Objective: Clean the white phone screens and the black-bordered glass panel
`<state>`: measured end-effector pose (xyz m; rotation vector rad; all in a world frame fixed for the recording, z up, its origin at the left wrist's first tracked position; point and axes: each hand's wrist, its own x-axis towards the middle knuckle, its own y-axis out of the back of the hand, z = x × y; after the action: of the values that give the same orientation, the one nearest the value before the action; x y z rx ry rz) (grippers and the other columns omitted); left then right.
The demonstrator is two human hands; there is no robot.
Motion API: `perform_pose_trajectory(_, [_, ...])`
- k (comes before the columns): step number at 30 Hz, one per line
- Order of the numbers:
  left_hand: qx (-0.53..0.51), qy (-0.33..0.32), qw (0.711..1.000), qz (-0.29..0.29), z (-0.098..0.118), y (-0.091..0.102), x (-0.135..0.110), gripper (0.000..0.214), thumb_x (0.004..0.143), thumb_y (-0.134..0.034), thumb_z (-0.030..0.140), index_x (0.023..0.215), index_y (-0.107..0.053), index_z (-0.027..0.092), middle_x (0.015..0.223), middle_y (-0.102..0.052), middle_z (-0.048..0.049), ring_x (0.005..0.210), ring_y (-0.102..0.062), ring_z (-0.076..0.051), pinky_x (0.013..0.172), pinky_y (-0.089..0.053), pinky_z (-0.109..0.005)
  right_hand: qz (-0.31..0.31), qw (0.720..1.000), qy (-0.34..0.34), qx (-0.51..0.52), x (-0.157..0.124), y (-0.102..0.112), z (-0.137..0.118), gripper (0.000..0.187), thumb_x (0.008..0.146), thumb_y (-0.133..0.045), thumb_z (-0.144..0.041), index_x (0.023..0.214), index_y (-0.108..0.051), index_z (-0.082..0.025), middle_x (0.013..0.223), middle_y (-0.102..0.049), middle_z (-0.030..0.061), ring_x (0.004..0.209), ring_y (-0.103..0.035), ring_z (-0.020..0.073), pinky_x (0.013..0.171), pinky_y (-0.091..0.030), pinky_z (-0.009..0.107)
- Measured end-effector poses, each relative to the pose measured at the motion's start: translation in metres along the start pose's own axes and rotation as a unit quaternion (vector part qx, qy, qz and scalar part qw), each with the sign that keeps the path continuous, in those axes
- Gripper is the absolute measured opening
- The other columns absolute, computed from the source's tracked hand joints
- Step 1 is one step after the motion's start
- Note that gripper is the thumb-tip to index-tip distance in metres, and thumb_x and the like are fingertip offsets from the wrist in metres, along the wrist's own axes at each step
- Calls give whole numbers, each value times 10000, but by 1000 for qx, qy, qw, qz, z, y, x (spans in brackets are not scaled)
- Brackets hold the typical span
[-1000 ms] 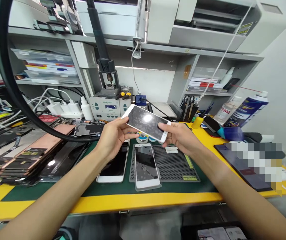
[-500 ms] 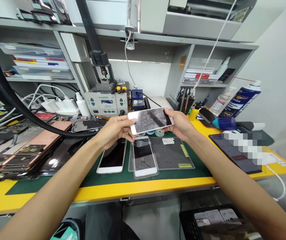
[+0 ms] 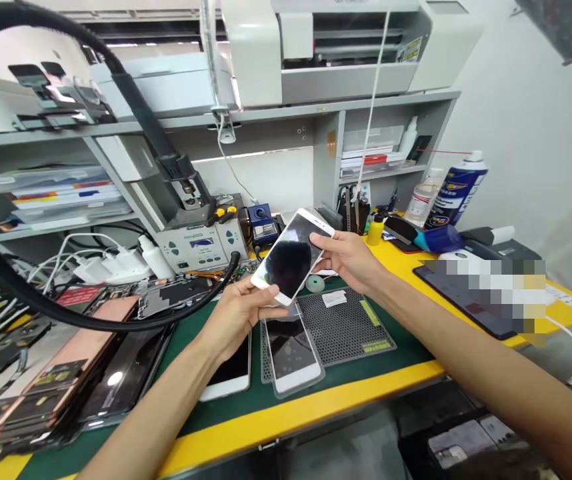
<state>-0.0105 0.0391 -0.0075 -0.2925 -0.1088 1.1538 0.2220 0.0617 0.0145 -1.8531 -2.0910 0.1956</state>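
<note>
Running along the back, the gray shelf [image 3: 286,112] is the biggest thing, and it seems to keep the big machine [image 3: 341,87] up high so the counter [image 3: 231,437] has room. On the yellow counter lies a green mat [image 3: 406,350], maybe to stop scratches. Under the counter, at the right, a dark bin [image 3: 411,443] holds pale boxes [image 3: 459,437]; I cannot tell what is in them. On the shelf at the left, clear trays [image 3: 66,215] hold papers [image 3: 66,193], likely to keep them flat and neat. A pad with holes [image 3: 351,333] lies on the mat, and part of a second phone [image 3: 293,353] rests on it, face up. At the back, a black holder [image 3: 362,219] keeps long tools [image 3: 349,203] standing, so they look easy to grab. Above the pad, the left hand [image 3: 241,310] and the right hand [image 3: 353,263] share the white phone [image 3: 289,257], up off the mat and tilted. Each grip is closed on it, thumb in front and fingers behind, the left low and the right high, perhaps so the screen faces the person and nothing slips. Smallest is a yellow bottle [image 3: 375,230], its dark cap on; what it holds I cannot see.
</note>
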Motion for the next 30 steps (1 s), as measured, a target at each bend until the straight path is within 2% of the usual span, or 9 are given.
perform_pose_trajectory(3, [12, 12, 999, -47, 1, -5, -7, 147, 873, -760, 179, 984, -718, 91, 966, -794, -145, 937, -768, -268, 879, -643, -401, 26, 999, 18, 5, -2, -2, -1, 319, 733, -878, -393, 824, -732, -124, 782, -723, 59, 621, -641, 142, 564, -586, 275])
perform_pose_trajectory(7, [16, 14, 997, -79, 4, -12, -13, 273, 886, -746, 170, 1138, -655, 118, 992, -794, -147, 961, -771, -292, 880, -639, -425, 47, 998, 33, 3, -4, -5, -7, 292, 743, -867, -374, 820, -743, -121, 780, -731, 57, 630, -643, 146, 555, -569, 267])
perform_pose_trajectory(12, [8, 27, 995, -97, 2, -15, -14, 339, 882, -746, 159, 1198, -628, 124, 1043, -789, -148, 992, -767, -305, 954, -608, -457, 48, 997, 43, -39, -7, -8, -12, 259, 898, -739, -359, 797, -736, -121, 758, -714, 61, 615, -623, 136, 527, -544, 248])
perform_pose_trajectory(14, [5, 21, 996, -90, 0, -15, -14, 345, 873, -757, 166, 1190, -631, 114, 1029, -791, -161, 995, -767, -310, 947, -610, -441, 28, 999, 31, -31, -9, -10, -14, 317, 979, -632, -378, 804, -724, -130, 756, -706, 65, 624, -624, 145, 521, -544, 255])
perform_pose_trajectory(17, [-3, 2, 997, -78, -2, -15, -13, 364, 869, -764, 185, 1200, -629, 117, 1038, -791, -161, 1006, -765, -318, 954, -604, -443, -42, 999, 24, 0, -13, -11, -15, 371, 1037, -516, -405, 871, -724, -147, 830, -725, 78, 684, -643, 161, 546, -558, 265])
perform_pose_trajectory(22, [-8, -13, 998, -65, 1, -18, -18, 395, 875, -763, 205, 1243, -629, 150, 1070, -791, -148, 1011, -763, -315, 958, -599, -443, -133, 990, 48, 9, -20, -14, -12, 295, 995, -602, -401, 981, -742, -143, 934, -743, 84, 776, -661, 162, 608, -572, 257])
perform_pose_trajectory(26, [6, 2, 997, -79, 3, -19, -23, 368, 874, -774, 241, 1212, -653, 161, 1068, -794, -150, 1000, -765, -315, 943, -601, -428, -136, 989, 59, -3, -25, -17, -13, 339, 978, -624, -460, 978, -758, -148, 875, -736, 66, 719, -647, 135, 611, -571, 244])
perform_pose_trajectory(30, [27, 14, 997, -70, 4, -21, -27, 434, 843, -811, 323, 1230, -665, 192, 1068, -796, -141, 1000, -763, -324, 920, -607, -417, -138, 987, 76, -10, -28, -18, -17, 389, 965, -627, -515, 911, -772, -158, 794, -721, 53, 678, -641, 127, 590, -565, 232])
